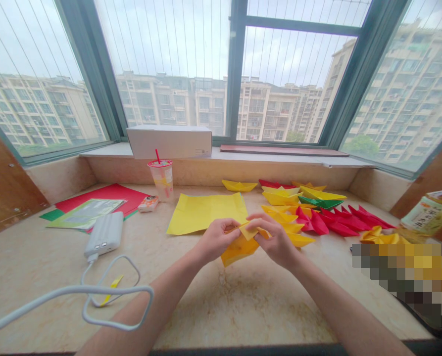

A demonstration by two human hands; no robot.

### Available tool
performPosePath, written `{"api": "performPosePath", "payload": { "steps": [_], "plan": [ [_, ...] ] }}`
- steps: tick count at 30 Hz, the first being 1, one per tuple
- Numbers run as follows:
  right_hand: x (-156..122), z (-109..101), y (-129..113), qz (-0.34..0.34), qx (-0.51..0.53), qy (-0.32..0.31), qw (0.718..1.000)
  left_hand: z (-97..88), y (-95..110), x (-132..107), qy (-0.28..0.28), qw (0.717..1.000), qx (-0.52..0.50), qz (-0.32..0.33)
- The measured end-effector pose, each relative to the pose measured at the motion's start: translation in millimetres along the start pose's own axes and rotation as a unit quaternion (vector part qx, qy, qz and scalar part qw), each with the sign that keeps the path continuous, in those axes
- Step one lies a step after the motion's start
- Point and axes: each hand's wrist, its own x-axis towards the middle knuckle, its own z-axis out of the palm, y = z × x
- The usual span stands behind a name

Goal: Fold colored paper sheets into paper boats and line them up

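Both my hands meet over the stone sill table and pinch one folded yellow-orange paper piece (239, 249). My left hand (218, 238) grips its left upper edge with curled fingers. My right hand (276, 240) pinches its top flap from the right. The piece hangs a little above the table. Just behind it lies a flat yellow paper sheet (202, 211). To the right are several finished paper boats: yellow ones (283, 199), a green one (319, 201) and red ones (339, 221).
A white power bank (105, 232) with a looping white cable (105, 291) lies at the left. Behind it are red and green sheets (105, 198), a plastic cup with straw (162, 179), and a white box (169, 141) on the ledge. A bottle (434, 210) stands at far right.
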Motion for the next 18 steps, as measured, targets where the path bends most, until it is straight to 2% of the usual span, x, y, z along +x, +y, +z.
{"api": "performPosePath", "payload": {
  "steps": [5, 13, 18],
  "plan": [
    [-0.6, -2.6, 3.4, 0.000, -0.002, -0.012, 1.000, -1.6, 0.0, 1.0, 0.002, 0.999, -0.041, -0.011],
    [-1.0, -1.2, 5.8, -0.023, -0.019, -0.046, 0.998, -3.1, 1.3, 0.3, -0.004, 0.998, 0.066, 0.003],
    [-1.1, 0.0, 3.4, -0.013, -0.041, -0.060, 0.997, -0.2, 3.5, -3.0, -0.049, 0.994, 0.099, 0.017]
  ]
}}
